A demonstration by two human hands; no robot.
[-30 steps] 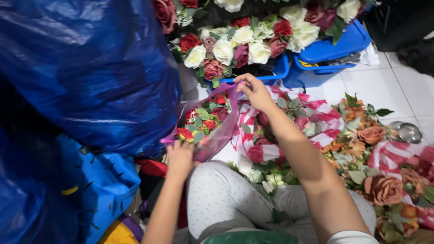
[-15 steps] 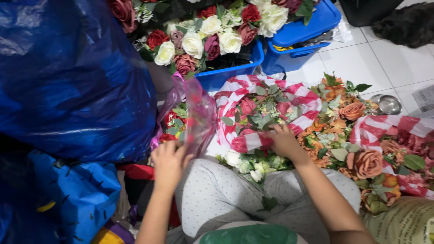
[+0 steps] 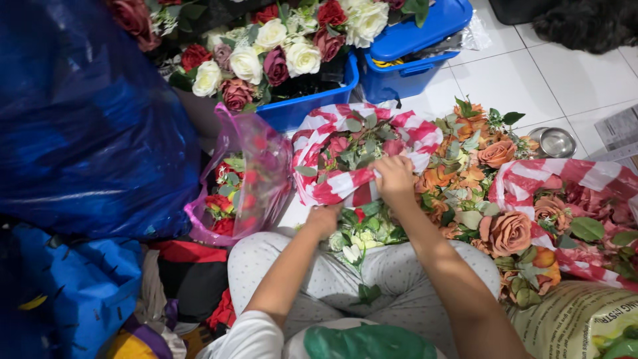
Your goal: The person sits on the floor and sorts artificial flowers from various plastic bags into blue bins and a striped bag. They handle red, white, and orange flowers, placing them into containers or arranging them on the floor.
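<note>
A red-and-white striped plastic bag (image 3: 332,188) full of artificial flowers lies on the floor in front of my knees. My right hand (image 3: 393,178) grips its near edge at the opening. My left hand (image 3: 323,218) holds the same bag's lower edge, just above a bunch of white flowers (image 3: 362,238). To the left stands a pink transparent bag (image 3: 256,174) holding red flowers, no hand on it.
A big blue plastic sack (image 3: 86,119) fills the left. Blue crates (image 3: 312,103) with roses stand behind. Orange flowers (image 3: 492,193) and another striped bag (image 3: 571,179) lie at the right, with a small metal bowl (image 3: 557,141) on the white tiles.
My left hand let go of the pink bag and moved right to the striped bag. My right hand shifted up along the striped bag's edge. The view panned right.
</note>
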